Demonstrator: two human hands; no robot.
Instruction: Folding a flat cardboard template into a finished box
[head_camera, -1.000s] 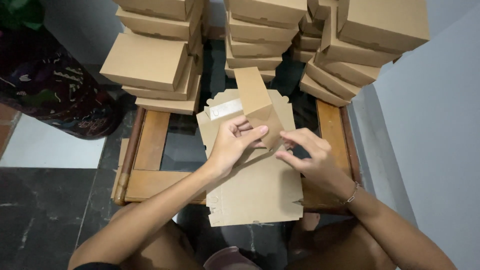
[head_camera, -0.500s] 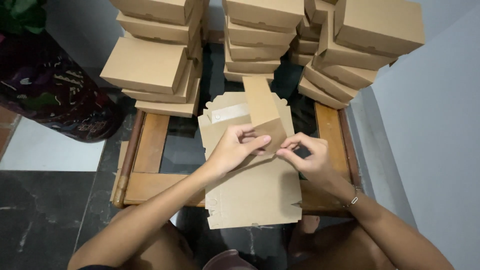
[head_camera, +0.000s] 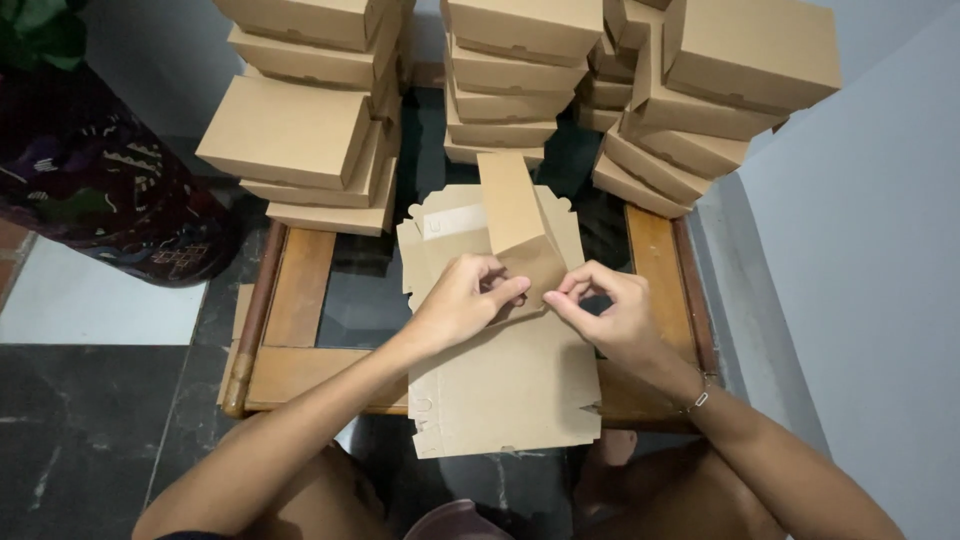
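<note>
Head view looks straight down on a person seated at a low wooden table (head_camera: 300, 300) with a dark glass top. A flat brown cardboard box blank (head_camera: 500, 380) lies across the table, its near edge hanging over toward the person's knees. The left hand (head_camera: 462, 300) and the right hand (head_camera: 600, 315) sit close together at the middle of the blank, both pinching a narrow cardboard flap (head_camera: 518, 225) that stands up and leans away from the person. The left fingers are curled shut on the flap's lower edge; the right thumb and forefinger nip it just beside them. A thin bracelet (head_camera: 700, 395) circles the right wrist. Behind the table, stacks of folded brown boxes (head_camera: 300, 130) rise in several piles.
</note>
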